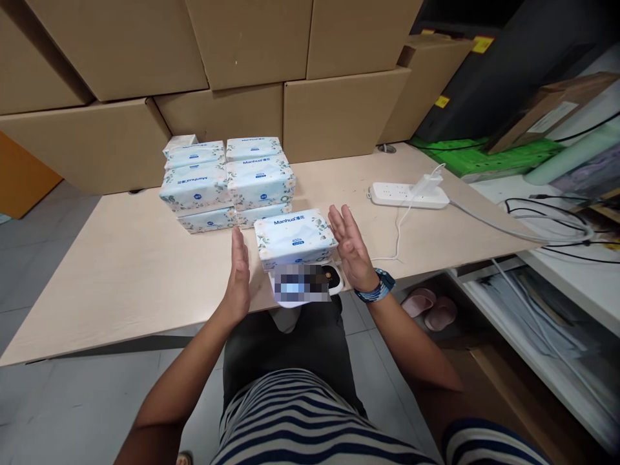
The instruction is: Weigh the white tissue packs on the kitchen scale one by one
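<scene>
A pale blue, flower-printed tissue pack [294, 234] sits on a white device [290, 303] at the table's front edge; the device's front panel is partly blurred out. Left of the pack is my left hand [238, 278], fingers stretched out and a small gap between it and the pack. On the other side my right hand [352, 248] is spread open close to the pack's right end, with a patterned band on the wrist. Whether its fingers touch the pack I cannot tell. Neither hand holds anything. Behind them stand stacked tissue packs [261, 181] of the same print.
Cardboard boxes [339, 116] form a wall behind the table [145, 271]. A white power strip [407, 195] lies at the right with a plug and cable. Further right are a green crate [504, 158], a white shelf [571, 278] and black cables. Pink slippers [438, 313] rest below.
</scene>
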A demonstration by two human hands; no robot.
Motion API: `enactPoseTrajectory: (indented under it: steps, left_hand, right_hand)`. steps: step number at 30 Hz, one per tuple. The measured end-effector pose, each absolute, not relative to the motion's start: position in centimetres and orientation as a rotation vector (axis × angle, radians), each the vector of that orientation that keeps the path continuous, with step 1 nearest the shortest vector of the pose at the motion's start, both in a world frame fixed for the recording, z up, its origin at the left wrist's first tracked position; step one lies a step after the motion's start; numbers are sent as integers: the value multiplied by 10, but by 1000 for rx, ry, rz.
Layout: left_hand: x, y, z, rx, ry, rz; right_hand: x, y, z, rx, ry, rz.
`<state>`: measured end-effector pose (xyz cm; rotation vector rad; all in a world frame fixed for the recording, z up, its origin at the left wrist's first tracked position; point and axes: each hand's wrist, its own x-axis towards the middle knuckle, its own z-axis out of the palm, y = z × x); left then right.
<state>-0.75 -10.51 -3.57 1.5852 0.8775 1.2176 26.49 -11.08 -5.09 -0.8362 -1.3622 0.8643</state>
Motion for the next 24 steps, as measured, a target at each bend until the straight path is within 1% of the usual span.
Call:
enactPoseTrajectory:
  steps: [5,18,24]
  left_hand:
    - [-8,-104,-34,1564,894,1275]
    - [-10,-105,-34,1507,923,1270]
    - [25,-122,-33,1360,858,1291]
  right_hand:
    - [267,-112,-48,-913,-1356,867]
    - [267,-114,-47,-1008,-1334,856]
    - [247,-125,-33,-1149,-1258,913]
